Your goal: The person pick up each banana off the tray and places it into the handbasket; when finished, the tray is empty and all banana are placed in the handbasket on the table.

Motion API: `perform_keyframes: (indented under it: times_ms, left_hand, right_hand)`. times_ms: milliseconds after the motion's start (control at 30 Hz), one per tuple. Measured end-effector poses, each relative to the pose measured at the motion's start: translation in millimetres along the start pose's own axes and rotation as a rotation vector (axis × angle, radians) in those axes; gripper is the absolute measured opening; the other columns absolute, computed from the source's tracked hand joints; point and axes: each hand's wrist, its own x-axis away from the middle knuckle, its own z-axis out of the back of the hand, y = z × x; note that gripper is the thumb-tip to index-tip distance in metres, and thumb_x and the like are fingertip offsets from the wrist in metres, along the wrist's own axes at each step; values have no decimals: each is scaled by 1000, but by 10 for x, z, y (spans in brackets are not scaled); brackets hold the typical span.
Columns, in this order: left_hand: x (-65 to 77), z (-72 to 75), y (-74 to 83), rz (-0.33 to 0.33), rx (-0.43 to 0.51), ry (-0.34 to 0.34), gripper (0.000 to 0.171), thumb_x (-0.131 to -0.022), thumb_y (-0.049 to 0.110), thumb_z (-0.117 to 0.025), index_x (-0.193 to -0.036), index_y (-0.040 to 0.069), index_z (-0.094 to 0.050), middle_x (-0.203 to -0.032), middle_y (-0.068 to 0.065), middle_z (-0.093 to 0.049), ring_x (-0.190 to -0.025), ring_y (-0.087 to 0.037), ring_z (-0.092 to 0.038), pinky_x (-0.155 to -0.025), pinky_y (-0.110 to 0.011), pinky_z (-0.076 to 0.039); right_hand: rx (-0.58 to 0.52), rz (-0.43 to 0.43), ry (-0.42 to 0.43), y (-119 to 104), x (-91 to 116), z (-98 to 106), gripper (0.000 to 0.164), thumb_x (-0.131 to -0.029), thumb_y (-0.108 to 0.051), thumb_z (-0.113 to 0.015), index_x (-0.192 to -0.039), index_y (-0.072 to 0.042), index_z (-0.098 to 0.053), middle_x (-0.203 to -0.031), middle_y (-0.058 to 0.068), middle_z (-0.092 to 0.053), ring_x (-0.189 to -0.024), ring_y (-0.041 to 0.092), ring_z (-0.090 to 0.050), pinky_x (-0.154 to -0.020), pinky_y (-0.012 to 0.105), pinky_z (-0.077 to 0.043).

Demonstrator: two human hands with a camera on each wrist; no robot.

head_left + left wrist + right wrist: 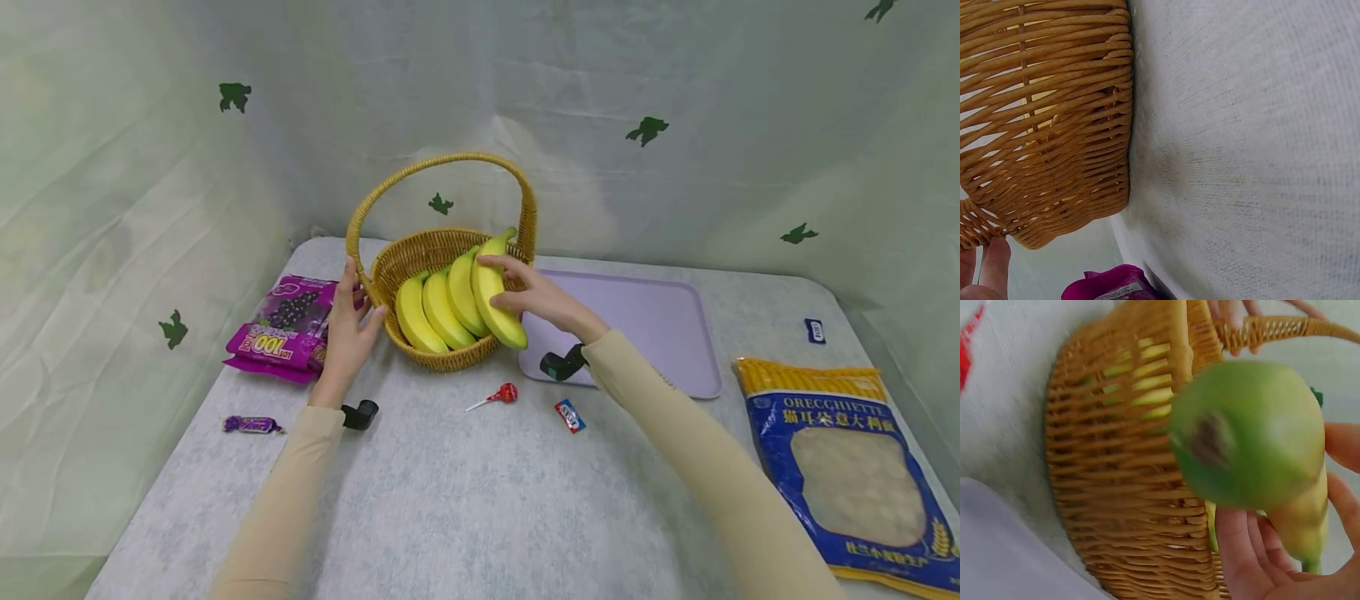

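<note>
A wicker basket (453, 360) with a tall arched handle stands at the back of the table. My left hand (347, 333) holds its left side where the handle meets the rim; the fingertips show by the handle's base (975, 222) in the left wrist view. My right hand (543, 298) grips a yellow banana (491, 292) at the basket's right side, thumb on the near face and fingers over the top. Its green-tinged tip points at the right wrist camera, in front of the basket wall. Three other bananas (442, 312) lean side by side inside the basket.
A lilac tray (693, 350) lies right of the basket, a purple candy bag (281, 329) left of it. In front are a red lollipop (507, 392), a small wrapped sweet (570, 416) and a purple-wrapped candy (251, 425). A blue pasta bag (847, 475) and small dark packet (814, 331) lie right.
</note>
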Motion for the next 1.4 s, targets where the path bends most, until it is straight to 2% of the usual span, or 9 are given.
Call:
perform_keyframes:
  times_ms: [233, 333, 467, 633, 833, 1000, 1133, 1200, 1400]
  left_hand:
    - [10, -20, 10, 2, 3, -5, 85, -94, -2, -57, -153, 39, -11, -145, -25, -28, -125, -44, -42, -103, -53, -38]
    - [8, -23, 6, -5, 6, -7, 84, -94, 1, -58, -152, 41, -11, -145, -25, -28, -125, -44, -42, -103, -54, -38]
    - [10, -28, 9, 1, -1, -10, 82, -95, 2, -57, -153, 37, -11, -145, -24, -28, -125, -43, -42, -104, -52, -38]
    - [4, -47, 37, 4, 7, -17, 83, -95, 0, -56, -153, 35, -10, -144, -25, -29, -126, -43, -41, -104, -52, -38]
    - [-6, -49, 38, 0, 1, -20, 82, -95, 2, -56, -153, 37, -10, -147, -23, -26, -126, -42, -41, -105, -52, -38]
    - [-22, -47, 38, -5, 3, -16, 81, -95, 3, -57, -154, 32, -10, -146, -24, -27, -125, -43, -41, -104, -53, -38]
    - [-35, -49, 48, 12, 5, -19, 79, -94, 3, -57, -154, 23, -10, -147, -24, -26, -127, -43, -40, -105, -53, -37]
    - [-43, -49, 88, 23, 19, -28, 78, -94, 0, -56, -154, 16, -9, -149, -23, -24, -128, -42, -38, -105, -54, -35]
    - [-11, -1, 506, 29, 49, -25, 72, -94, -4, -55, -151, 0, -12, -149, -28, -18, -132, -46, -30, -105, -59, -32]
  right_hand:
    - [119, -71, 81, -23, -225, 4, 54, -92, -17, -61, -144, -21, -45, -115, 16, -46, -77, 21, -45, -66, 37, -45]
    - [187, -80, 105, -36, -282, 5, 52, -92, -17, -61, -142, -18, -47, -116, 15, -50, -90, 22, -47, -71, 32, -44]
    - [258, -81, 124, -36, -333, 10, 50, -92, -14, -61, -140, -12, -49, -131, 16, -50, -107, 24, -46, -85, 35, -44]
    - [343, -101, 117, 4, -335, 23, 51, -89, -11, -62, -138, -7, -50, -138, 18, -47, -107, 27, -45, -88, 38, -44]
    - [361, -125, 81, -2, -286, 8, 52, -90, -10, -62, -140, -7, -47, -142, 19, -43, -125, 34, -43, -100, 48, -43]
    - [397, -107, 90, -9, -258, -14, 51, -92, -11, -62, -140, -7, -47, -142, 18, -44, -124, 33, -44, -100, 48, -42]
    - [311, -81, 135, -11, -181, -6, 47, -94, -9, -59, -139, -5, -47, -139, 19, -45, -122, 33, -46, -100, 47, -42]
    - [260, -72, 170, -1, -101, 29, 45, -95, -10, -58, -139, -5, -47, -137, 20, -46, -122, 33, -46, -99, 47, -43]
    - [231, -50, 292, 90, 276, 260, 43, -96, -13, -56, -138, -7, -48, -133, 18, -52, -118, 31, -50, -96, 46, -46]
